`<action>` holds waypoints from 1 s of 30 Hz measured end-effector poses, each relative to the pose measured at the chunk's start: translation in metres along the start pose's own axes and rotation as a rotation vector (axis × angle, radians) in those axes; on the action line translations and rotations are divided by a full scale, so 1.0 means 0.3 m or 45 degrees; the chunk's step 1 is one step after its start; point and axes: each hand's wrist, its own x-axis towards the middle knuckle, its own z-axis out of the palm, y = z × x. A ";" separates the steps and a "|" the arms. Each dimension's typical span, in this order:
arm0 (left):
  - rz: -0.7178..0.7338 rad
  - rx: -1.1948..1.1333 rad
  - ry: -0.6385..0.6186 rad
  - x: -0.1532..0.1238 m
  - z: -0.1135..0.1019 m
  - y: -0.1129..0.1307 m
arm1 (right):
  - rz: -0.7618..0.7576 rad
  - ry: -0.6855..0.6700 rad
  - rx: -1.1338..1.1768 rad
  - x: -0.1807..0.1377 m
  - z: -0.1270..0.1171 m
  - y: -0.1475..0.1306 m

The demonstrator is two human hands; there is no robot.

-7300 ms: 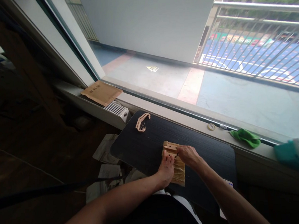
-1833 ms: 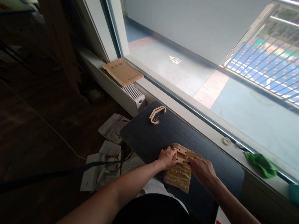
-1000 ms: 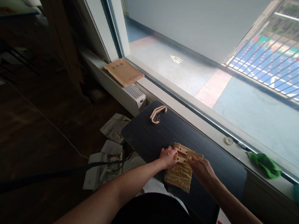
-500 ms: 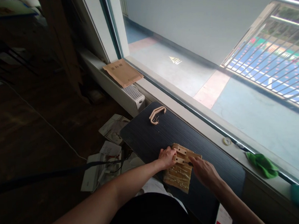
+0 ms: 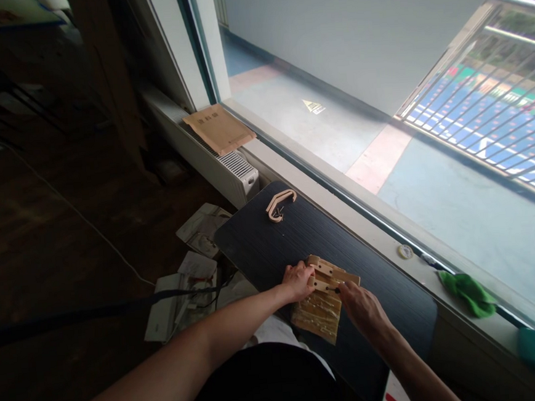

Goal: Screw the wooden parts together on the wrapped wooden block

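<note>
My left hand (image 5: pixel 298 281) is closed around the left end of a light wooden piece (image 5: pixel 326 285) with dark round holes along its strips. The piece rests over a brownish pad with crinkled clear film (image 5: pixel 317 319) on the dark tabletop (image 5: pixel 257 244). My right hand (image 5: pixel 361 303) is closed at the right side of the wooden piece, its fingers around a small dark tool whose tip touches near the end of the lower strip. Most of this tool is hidden by the fingers, so its kind is unclear.
A curved wooden handle-like piece (image 5: pixel 274 205) and several small screws (image 5: pixel 278 212) lie at the table's far end. The window sill holds a tape roll (image 5: pixel 405 251) and green cloth (image 5: pixel 467 293). A brown envelope (image 5: pixel 220 129) covers part of the radiator (image 5: pixel 242 171).
My right hand has shifted slightly left and turned, and less of the dark tool shows. My left hand keeps its hold on the wooden piece.
</note>
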 end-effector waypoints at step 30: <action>0.024 0.010 0.044 0.006 0.017 -0.013 | -0.247 0.083 0.106 -0.006 -0.031 0.052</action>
